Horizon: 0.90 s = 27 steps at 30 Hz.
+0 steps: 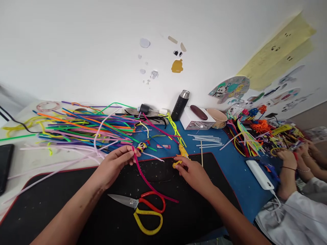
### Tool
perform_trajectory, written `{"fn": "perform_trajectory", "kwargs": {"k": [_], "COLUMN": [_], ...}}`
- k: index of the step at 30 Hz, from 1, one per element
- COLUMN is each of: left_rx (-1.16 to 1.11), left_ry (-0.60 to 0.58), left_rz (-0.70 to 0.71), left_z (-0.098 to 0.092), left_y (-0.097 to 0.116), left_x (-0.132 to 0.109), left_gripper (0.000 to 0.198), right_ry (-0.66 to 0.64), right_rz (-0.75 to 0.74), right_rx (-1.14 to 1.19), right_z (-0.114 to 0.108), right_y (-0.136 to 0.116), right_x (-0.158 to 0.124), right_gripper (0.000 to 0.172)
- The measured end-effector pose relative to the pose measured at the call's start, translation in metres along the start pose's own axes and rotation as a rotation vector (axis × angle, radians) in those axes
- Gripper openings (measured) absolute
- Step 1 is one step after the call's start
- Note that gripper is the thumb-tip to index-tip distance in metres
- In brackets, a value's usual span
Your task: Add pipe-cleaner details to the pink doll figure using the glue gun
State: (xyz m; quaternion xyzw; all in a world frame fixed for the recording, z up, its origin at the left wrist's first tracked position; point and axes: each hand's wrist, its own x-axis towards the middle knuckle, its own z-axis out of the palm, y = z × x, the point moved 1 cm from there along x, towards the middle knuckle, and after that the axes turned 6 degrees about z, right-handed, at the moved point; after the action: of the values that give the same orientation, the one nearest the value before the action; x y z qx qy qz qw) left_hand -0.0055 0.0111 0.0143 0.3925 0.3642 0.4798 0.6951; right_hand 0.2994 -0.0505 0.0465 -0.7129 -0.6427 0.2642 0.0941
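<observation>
Between the fingertips of my left hand (119,161) is one end of a magenta pipe cleaner (146,180), which curves down to the right over the black mat. My right hand (192,169) has its fingers closed on the handle of a yellow glue gun (182,153) at the mat's back edge. A small panda-like figure (142,146) in red and yellow is just beyond my left fingertips; whether they touch it is unclear. Scissors (143,206) with one red and one yellow handle lie on the mat, blades to the left.
Many coloured pipe cleaners (84,127) are heaped at the back left. A black flask (180,105), a white box (195,119) and clear glue sticks (208,141) stand or lie behind the mat (102,211). Another person's hands (288,160) are at the right, near a white power bank (260,174).
</observation>
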Motion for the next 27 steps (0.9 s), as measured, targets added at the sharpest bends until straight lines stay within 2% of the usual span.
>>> {"fn": "perform_trajectory", "kwargs": {"k": [6,13,21,24,27], "left_rx": [-0.001,0.036,0.009,0.002,-0.062], "left_ry": [0.01,0.0,-0.051,-0.121,-0.169], "left_rz": [-0.01,0.007,-0.019,-0.061,-0.129], "left_z": [-0.001,-0.004,0.001,0.008,0.016], "left_y": [-0.004,-0.006,-0.002,0.001,-0.001], "left_x": [0.002,0.005,-0.001,-0.005,-0.01], "left_gripper": [0.03,0.031,0.025,0.025,0.022], "right_ry": [-0.109,-0.081,0.126,0.235,0.305], "right_rz": [0.057,0.032,-0.08,-0.189,-0.326], "right_rx": [-0.401,-0.455,-0.43,-0.406,-0.352], "right_z": [0.002,0.006,-0.004,-0.008,-0.005], "right_y": [0.0,0.0,0.011,0.0,-0.022], "right_x": [0.006,0.014,-0.002,-0.01,-0.013], "right_gripper": [0.05,0.039,0.039,0.041,0.04]}}
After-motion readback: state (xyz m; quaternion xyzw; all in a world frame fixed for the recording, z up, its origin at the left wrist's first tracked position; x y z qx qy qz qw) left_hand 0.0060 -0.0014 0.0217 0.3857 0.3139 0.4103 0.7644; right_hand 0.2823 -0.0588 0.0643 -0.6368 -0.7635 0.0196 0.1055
